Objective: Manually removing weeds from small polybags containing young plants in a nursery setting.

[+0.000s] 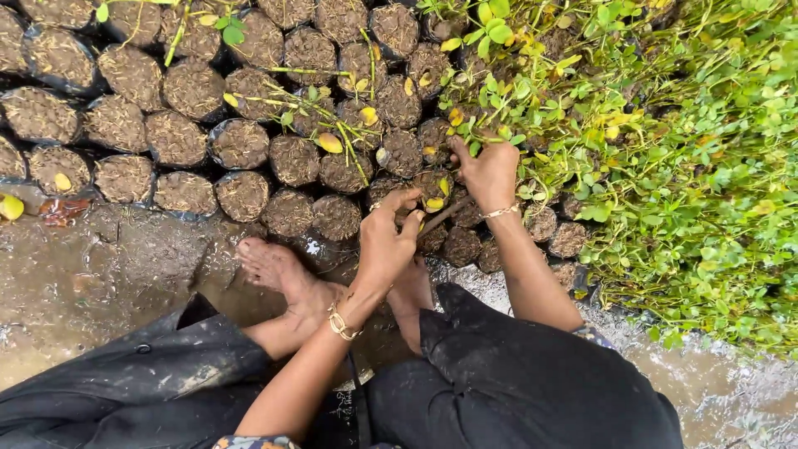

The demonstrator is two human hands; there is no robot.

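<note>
My left hand [387, 241] is closed around a thin brown stick [442, 216] that points into a soil-filled black nursery bag [432, 188]. My right hand [489, 170] reaches further out and pinches a green seedling stem [492, 139] at the edge of the leafy plants. Both wrists wear gold bangles. My bare feet [283, 270] rest on the wet ground just below the bags.
Rows of several black bags packed with brown soil [191, 125] fill the upper left, a few with cuttings and yellow leaves. Dense green seedlings [665, 150] cover the right. Muddy wet ground [91, 266] lies on the left and lower right. My dark clothing covers the bottom.
</note>
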